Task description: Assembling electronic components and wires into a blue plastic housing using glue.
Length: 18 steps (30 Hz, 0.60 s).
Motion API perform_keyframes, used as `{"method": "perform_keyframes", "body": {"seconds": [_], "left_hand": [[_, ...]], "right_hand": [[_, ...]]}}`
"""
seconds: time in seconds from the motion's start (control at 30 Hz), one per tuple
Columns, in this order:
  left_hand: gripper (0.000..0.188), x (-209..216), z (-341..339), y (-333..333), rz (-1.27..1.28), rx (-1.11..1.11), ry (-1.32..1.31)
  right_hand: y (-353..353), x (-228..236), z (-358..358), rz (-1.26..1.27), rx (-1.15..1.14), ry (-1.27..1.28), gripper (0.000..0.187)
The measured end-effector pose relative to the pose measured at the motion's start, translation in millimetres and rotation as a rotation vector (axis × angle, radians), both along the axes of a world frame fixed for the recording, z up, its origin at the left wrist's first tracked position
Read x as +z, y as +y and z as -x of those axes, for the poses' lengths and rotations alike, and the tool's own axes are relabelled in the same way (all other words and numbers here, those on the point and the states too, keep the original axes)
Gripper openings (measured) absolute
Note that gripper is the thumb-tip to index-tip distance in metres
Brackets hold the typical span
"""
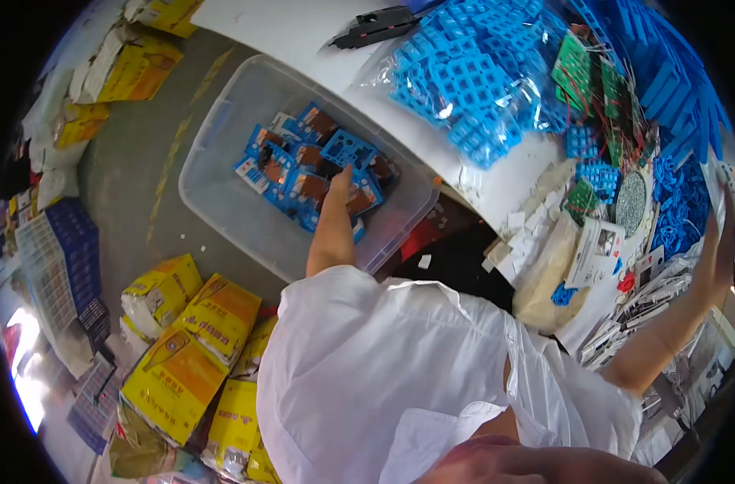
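My left arm reaches down into a clear plastic bin (196,165). At its end my left hand (342,179) is closed on the near edge of a flat blue panel with cutouts (349,149). Around it in the bin lies a loose pile of blue and brown packages (309,187). My right arm stretches to the far right rim of the picture. There my right hand (724,206) is beside a pale strip and the blue plastic parts (678,97); its fingers are squeezed by the lens edge, and their hold is unclear.
On the white table (258,20) lie a black tool (375,28), a clear bag of blue grid pieces (464,73), green circuit boards (573,68) with wires, and stacks of printed cards (597,250). Yellow cartons (178,379) stand on the floor at lower left.
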<state>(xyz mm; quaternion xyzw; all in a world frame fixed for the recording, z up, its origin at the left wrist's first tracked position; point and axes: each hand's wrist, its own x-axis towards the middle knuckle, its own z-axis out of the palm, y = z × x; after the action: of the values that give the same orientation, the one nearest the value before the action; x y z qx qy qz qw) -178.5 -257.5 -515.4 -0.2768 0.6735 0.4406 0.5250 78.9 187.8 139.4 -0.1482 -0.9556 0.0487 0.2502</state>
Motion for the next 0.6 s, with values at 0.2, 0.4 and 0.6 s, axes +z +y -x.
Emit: {"method": "perform_keyframes", "body": {"seconds": [0.2, 0.4, 0.6], "left_hand": [[0.056, -33.7, -11.0, 68.6, -0.281, 0.467, -0.244], [0.049, -85.1, -7.1, 49.9, -0.200, 0.399, -0.180], [0.045, -119.0, 21.7, 23.7, 0.244, -0.449, 0.351]], "right_hand": [[-89.8, -9.2, -183.5, 0.237, -0.628, -0.221, 0.035], [-108.1, 20.3, -209.1, 0.346, -0.783, -0.251, 0.034], [-92.2, -17.1, -191.1, 0.298, -0.644, -0.262, 0.030]]}}
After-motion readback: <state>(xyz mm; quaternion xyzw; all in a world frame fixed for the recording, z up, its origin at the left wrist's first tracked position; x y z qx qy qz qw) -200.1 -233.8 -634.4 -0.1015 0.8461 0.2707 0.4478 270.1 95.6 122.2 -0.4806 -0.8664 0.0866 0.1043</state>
